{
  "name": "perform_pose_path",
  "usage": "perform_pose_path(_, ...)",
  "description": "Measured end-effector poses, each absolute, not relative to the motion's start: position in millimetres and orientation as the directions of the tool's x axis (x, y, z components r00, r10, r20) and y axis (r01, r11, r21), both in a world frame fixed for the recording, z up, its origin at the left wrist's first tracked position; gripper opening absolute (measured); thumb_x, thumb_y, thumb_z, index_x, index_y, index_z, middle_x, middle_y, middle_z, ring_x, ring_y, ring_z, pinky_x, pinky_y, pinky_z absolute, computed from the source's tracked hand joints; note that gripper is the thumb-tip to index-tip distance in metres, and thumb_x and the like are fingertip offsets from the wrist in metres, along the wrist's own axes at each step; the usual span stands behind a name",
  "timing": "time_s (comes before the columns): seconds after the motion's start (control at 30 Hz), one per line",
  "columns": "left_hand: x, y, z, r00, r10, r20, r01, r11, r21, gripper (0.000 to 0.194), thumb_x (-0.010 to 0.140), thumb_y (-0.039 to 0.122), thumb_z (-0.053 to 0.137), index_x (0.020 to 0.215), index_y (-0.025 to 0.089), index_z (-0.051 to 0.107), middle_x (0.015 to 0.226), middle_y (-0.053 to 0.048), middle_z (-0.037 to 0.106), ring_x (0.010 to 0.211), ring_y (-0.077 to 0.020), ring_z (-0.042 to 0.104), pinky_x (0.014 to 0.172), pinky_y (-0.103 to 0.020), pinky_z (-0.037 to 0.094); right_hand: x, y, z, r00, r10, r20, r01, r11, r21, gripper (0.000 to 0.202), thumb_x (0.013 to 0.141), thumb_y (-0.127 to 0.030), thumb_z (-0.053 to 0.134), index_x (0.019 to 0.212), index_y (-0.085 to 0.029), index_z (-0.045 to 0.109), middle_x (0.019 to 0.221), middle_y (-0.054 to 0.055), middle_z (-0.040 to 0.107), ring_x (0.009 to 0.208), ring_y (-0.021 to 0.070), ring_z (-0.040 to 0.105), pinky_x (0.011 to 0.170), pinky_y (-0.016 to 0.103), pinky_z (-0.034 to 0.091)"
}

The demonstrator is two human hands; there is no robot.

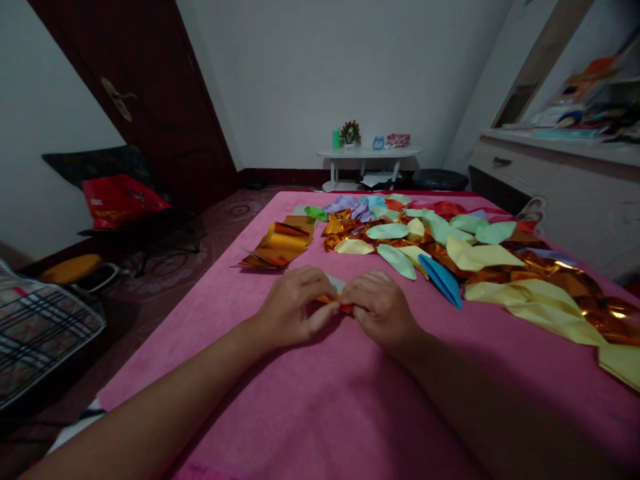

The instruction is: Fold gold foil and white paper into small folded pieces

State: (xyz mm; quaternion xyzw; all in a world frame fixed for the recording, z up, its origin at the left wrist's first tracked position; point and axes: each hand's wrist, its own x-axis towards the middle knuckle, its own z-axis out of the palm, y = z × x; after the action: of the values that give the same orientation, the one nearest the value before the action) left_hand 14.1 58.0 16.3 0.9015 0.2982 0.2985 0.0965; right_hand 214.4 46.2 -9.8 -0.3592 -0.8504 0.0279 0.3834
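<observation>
Over the middle of the pink cloth (pixel 300 400), my left hand (pixel 300 303) and my right hand (pixel 377 307) meet at the fingertips. Both are closed on one small piece of gold foil paper (pixel 346 309), which is mostly covered by the fingers. A pale grey edge (pixel 336 283) shows just behind it, between the hands. Beyond my left hand lies a stack of gold foil sheets (pixel 283 243), curled up at the edges. To the right of my right hand rests a folded blue paper piece (pixel 443 280).
Folded paper pieces in pale green (pixel 387 231), yellow (pixel 480 253) and shiny gold (pixel 565 280) spread across the right half. A white side table (pixel 370 153) stands by the far wall. At left are a chair with a red bag (pixel 120 200) and a plaid bag (pixel 45 327).
</observation>
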Motion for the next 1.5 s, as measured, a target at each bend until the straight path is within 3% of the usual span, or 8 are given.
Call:
perform_pose_path(0.13,14.5,55.1,8.5,0.774,0.517,0.366,0.46,-0.856,0.237,0.024,0.086,0.035,0.057,0.102,0.019,0.067,0.092,-0.009,0.068,0.085,-0.0207,0.06,0.075,-0.03,0.044,214.9,48.3,-11.4,-0.446,0.697,0.561,0.573,0.704,-0.419,0.023,0.07,0.001,0.054,0.071,-0.018,0.067,0.073,0.003,0.068,0.073,0.0171,0.059,0.074,0.032,0.041)
perform_pose_path(0.23,10.3,57.1,3.5,0.786,0.514,0.343,0.511,-0.853,0.109,0.025,0.093,0.028,0.046,0.103,0.02,0.067,0.089,-0.009,0.068,0.08,-0.0187,0.06,0.071,-0.029,0.043,216.9,49.2,-12.4,-0.469,0.74,0.482,0.524,0.672,-0.523,0.026,0.069,0.0,0.055,0.076,-0.02,0.07,0.077,0.002,0.069,0.073,0.0167,0.061,0.075,0.031,0.043)
perform_pose_path(0.37,5.0,58.1,6.1,0.857,0.405,0.318,0.438,-0.899,-0.035,0.027,0.094,0.023,0.042,0.104,0.018,0.066,0.085,-0.009,0.067,0.075,-0.0174,0.058,0.066,-0.028,0.04,222.0,48.9,-10.6,-0.467,0.798,0.38,0.404,0.575,-0.711,0.04,0.061,0.005,0.044,0.078,-0.019,0.071,0.08,0.002,0.069,0.073,0.0145,0.062,0.07,0.026,0.047)
perform_pose_path(0.53,4.4,56.1,10.2,0.893,0.365,0.263,0.397,-0.914,-0.08,0.026,0.094,0.022,0.041,0.097,0.017,0.066,0.081,-0.008,0.065,0.071,-0.0165,0.056,0.063,-0.028,0.04,224.0,49.1,-6.4,-0.343,0.889,0.303,0.378,0.425,-0.822,0.029,0.065,-0.001,0.046,0.072,-0.017,0.069,0.076,0.002,0.068,0.07,0.0143,0.061,0.065,0.025,0.046)
perform_pose_path(0.8,5.9,56.8,9.8,0.89,0.356,0.284,0.32,-0.933,0.165,0.023,0.09,0.023,0.05,0.105,0.019,0.067,0.101,-0.009,0.067,0.089,-0.019,0.061,0.075,-0.03,0.047,222.3,48.6,-14.3,-0.291,0.927,0.236,0.423,0.346,-0.837,0.012,0.069,-0.011,0.059,0.07,-0.017,0.069,0.067,-0.001,0.061,0.057,0.0102,0.051,0.053,0.021,0.04)
perform_pose_path(1.0,7.8,55.9,8.6,0.868,0.404,0.287,0.344,-0.908,0.237,0.022,0.09,0.028,0.053,0.104,0.022,0.069,0.098,-0.008,0.068,0.085,-0.0186,0.062,0.072,-0.03,0.047,222.8,49.1,-15.4,-0.341,0.919,0.198,0.471,0.349,-0.81,0.015,0.065,-0.008,0.06,0.067,-0.02,0.07,0.064,-0.002,0.062,0.056,0.0102,0.051,0.052,0.021,0.038)
perform_pose_path(1.23,15.6,47.0,7.3,0.79,0.522,0.321,0.433,-0.846,0.31,0.019,0.087,0.023,0.055,0.094,0.02,0.072,0.088,-0.006,0.067,0.08,-0.0174,0.06,0.069,-0.029,0.047,223.1,49.2,-15.7,-0.343,0.926,0.157,0.5,0.321,-0.805,0.018,0.063,-0.007,0.057,0.068,-0.02,0.068,0.061,-0.002,0.061,0.055,0.0108,0.051,0.05,0.021,0.037)
perform_pose_path(1.5,24.8,40.3,3.8,0.557,0.805,0.204,0.574,-0.55,0.606,0.014,0.08,0.017,0.059,0.077,0.019,0.072,0.076,-0.003,0.065,0.069,-0.0146,0.058,0.061,-0.025,0.043,221.0,48.1,-16.1,-0.316,0.94,0.127,0.51,0.281,-0.813,0.015,0.062,-0.008,0.056,0.064,-0.02,0.066,0.056,-0.003,0.057,0.05,0.0097,0.047,0.045,0.021,0.031)
